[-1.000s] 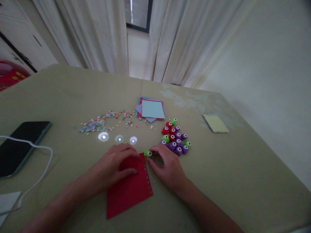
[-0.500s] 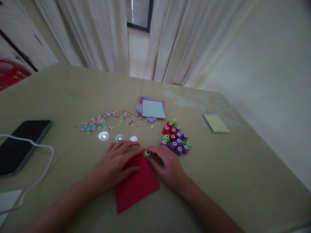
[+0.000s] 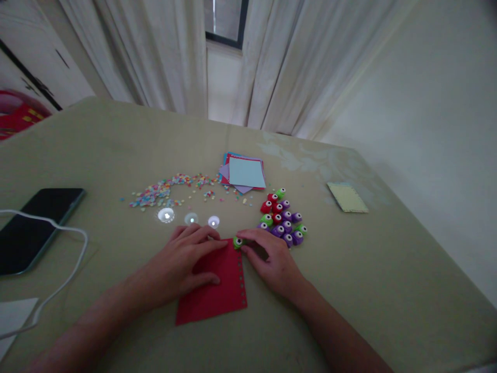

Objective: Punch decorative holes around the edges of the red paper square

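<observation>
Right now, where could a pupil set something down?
Bare table: right of the right hand, nearer than the yellow pad; and far left, behind the phone and confetti. Crowded: the middle, where the left hand rests on red paper and the right hand pinches a green toy, with a toy cluster and clear discs close by.

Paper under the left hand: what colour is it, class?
The paper under the left hand is red; the head view shows it best.
</observation>
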`<state>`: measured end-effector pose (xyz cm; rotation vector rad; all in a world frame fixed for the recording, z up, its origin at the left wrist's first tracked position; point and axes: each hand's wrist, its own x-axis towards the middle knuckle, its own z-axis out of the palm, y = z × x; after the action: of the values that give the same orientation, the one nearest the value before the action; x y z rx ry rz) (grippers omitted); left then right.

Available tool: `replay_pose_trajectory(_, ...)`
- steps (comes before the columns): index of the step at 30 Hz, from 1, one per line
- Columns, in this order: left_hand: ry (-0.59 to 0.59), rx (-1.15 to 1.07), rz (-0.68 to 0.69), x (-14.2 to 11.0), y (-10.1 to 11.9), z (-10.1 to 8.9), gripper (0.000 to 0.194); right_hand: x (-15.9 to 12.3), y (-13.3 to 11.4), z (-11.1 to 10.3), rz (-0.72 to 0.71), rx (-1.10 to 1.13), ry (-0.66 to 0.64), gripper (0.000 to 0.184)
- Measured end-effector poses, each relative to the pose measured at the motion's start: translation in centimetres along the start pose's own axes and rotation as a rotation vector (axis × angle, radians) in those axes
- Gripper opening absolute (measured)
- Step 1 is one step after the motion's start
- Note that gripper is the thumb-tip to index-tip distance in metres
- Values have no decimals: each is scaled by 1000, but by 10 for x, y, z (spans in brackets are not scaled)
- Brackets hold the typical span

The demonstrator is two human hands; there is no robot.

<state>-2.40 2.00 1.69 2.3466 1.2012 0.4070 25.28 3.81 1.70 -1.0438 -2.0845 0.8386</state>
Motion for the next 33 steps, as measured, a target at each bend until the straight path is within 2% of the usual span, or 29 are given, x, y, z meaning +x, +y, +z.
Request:
replay_pose_trajectory(16,3,-11,-15,1,2,0,51,1,-1,-7,-101,-70,-89,21)
replay_pose_trajectory(33,26,-15,-19,1,2,1,48,2,0,-9,-107,-53,-98,21)
